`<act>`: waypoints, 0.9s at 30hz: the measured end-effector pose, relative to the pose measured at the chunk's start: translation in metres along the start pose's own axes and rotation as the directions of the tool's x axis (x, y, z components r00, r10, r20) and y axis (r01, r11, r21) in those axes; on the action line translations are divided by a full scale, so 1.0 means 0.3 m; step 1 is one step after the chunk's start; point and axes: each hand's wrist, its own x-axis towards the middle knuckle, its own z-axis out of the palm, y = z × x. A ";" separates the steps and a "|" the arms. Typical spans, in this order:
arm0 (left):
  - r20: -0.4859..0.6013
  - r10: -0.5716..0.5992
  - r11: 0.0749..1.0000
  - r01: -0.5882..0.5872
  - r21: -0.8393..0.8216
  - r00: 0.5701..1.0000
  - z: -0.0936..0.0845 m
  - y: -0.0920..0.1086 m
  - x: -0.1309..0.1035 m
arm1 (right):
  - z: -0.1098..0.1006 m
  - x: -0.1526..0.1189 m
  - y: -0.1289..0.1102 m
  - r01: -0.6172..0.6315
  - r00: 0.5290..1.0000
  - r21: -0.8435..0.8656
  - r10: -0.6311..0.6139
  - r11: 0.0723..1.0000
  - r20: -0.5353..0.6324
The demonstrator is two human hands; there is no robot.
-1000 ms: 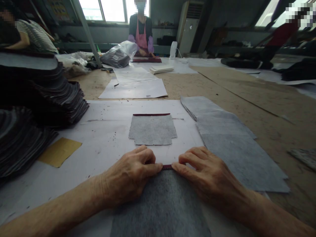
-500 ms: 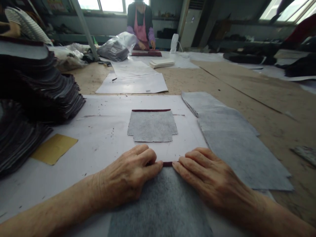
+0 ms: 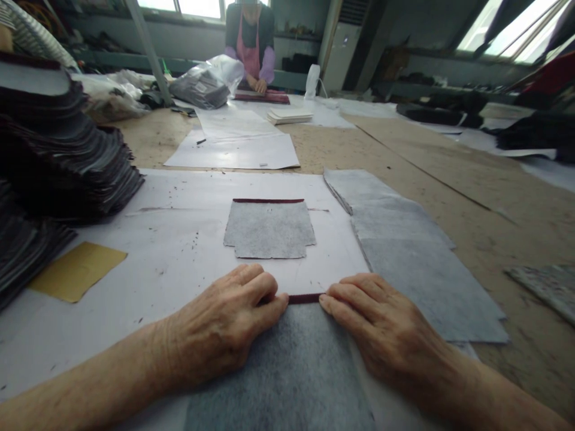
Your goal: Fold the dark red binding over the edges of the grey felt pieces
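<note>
A large grey fabric piece (image 3: 291, 371) lies in front of me, its far edge folded over as a narrow dark red strip. My left hand (image 3: 224, 317) has its fingers curled, with thumb and forefinger pressed on the left part of that folded edge. On the right part, my right hand (image 3: 390, 323) presses with its fingers together. A short stretch of the red fold shows between the two hands. Beyond them a smaller grey piece (image 3: 269, 229) with notched lower corners and a red top edge lies flat on white paper (image 3: 179, 263).
Tall stacks of dark pieces (image 3: 58, 143) stand at the left, near a yellow card (image 3: 78, 271). Grey sheets (image 3: 404, 239) lie at the right. Across the table are a plastic bag (image 3: 204, 84), a white pad stack (image 3: 290, 115) and a person in a pink apron (image 3: 249, 51).
My hands have moved slightly apart along the fold, baring more of the red strip. The view has shifted a little, and the person opposite has brought their hands together.
</note>
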 end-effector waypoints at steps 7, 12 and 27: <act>0.014 0.014 1.000 -0.014 0.023 1.000 -0.009 0.005 0.006 | -0.067 0.017 0.021 -0.514 0.850 0.150 0.525 0.844 -0.040; -0.021 0.028 0.999 -0.027 0.039 0.999 -0.003 0.006 0.009 | -0.025 0.090 -0.052 -0.295 0.944 0.082 0.304 0.952 -0.128; -0.153 -0.003 1.000 0.005 0.012 0.988 -0.062 -0.039 -0.110 | 0.061 0.113 -0.103 -0.011 1.000 -0.105 0.010 0.994 -0.011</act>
